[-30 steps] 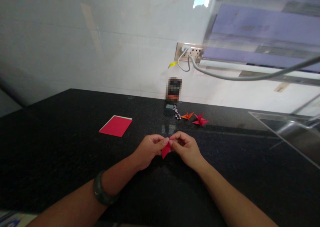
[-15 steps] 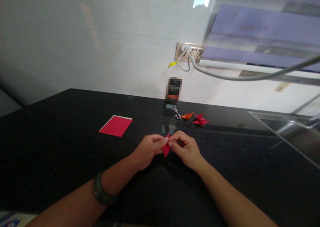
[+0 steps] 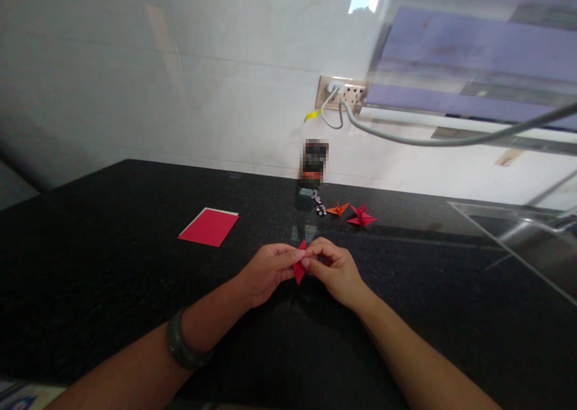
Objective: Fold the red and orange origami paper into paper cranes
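A pale wall (image 3: 202, 97) stands behind the red paper stack (image 3: 208, 227), and a dark speckled counter (image 3: 112, 266) spreads beneath it. Right of that stack and nearer the person, the left hand (image 3: 273, 272) and right hand (image 3: 333, 269) both pinch a small red piece (image 3: 299, 272), thumbs against fingers — it looks partly folded. The stack's top sheet lies flat, unworked, while farther right of it sit red folded paper (image 3: 361, 217) and an orange folded bird (image 3: 338, 210) — seemingly finished.

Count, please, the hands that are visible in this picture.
2. The left hand holds the folded red paper from its left side; the right hand pinches it from the right. Some fingers are partly hidden.
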A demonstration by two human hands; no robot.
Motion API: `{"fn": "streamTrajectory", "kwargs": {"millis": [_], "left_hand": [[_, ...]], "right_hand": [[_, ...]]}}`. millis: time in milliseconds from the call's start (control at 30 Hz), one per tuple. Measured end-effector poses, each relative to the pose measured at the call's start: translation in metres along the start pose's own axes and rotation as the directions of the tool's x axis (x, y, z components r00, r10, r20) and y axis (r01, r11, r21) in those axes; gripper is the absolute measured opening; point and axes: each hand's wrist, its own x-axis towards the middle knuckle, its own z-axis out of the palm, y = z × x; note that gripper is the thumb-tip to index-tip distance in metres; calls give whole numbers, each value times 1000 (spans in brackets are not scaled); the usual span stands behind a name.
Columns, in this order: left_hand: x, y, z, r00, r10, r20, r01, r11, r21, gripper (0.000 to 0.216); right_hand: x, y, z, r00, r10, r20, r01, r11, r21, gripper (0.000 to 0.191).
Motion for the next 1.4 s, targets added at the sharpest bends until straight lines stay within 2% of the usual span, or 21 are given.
{"fn": "streamTrajectory", "kwargs": {"millis": [233, 433, 667, 767, 833, 933, 1033, 1100, 1233, 1400], "left_hand": [[-1, 1, 0, 1000, -13, -8, 13, 1000, 15, 16], [-1, 1, -1, 999, -11, -31, 12, 999, 42, 16], [0, -1, 1, 999, 0, -38, 1, 1000, 26, 20], [0, -2, 1, 999, 11, -44, -9, 999, 49, 22], [1, -2, 1, 996, 59, -66, -54, 996, 71, 23], [2, -5, 1, 973, 208, -101, -187, 965, 187, 20], [2, -8, -1, 915, 401, -50, -345, 841, 417, 14], [0, -8, -2, 874, 486, -12, -404, 740, 537, 9], [-5, -6, 1, 844, 536, -28, -395, 656, 643, 8], [-5, -5, 3, 825, 558, -83, -375, 651, 660, 10]], "right_hand": [[1, 2, 1, 999, 43, 18, -44, 998, 49, 5], [0, 4, -1, 1000, 16, 25, -16, 1000, -20, 6], [1, 3, 0, 1000, -30, 5, 30, 999, -23, 2], [1, 2, 1, 1000, -13, -26, 12, 1000, -19, 2], [1, 2, 3, 997, 47, -65, -46, 999, 30, 6], [1, 1, 5, 978, 187, -91, -170, 971, 171, 12], [1, 0, 7, 963, 255, -81, -225, 936, 269, 17], [1, -2, 8, 963, 258, -72, -229, 933, 278, 18], [1, -3, 8, 965, 257, -60, -232, 935, 267, 18], [0, -3, 7, 965, 257, -45, -237, 935, 262, 19]]}}
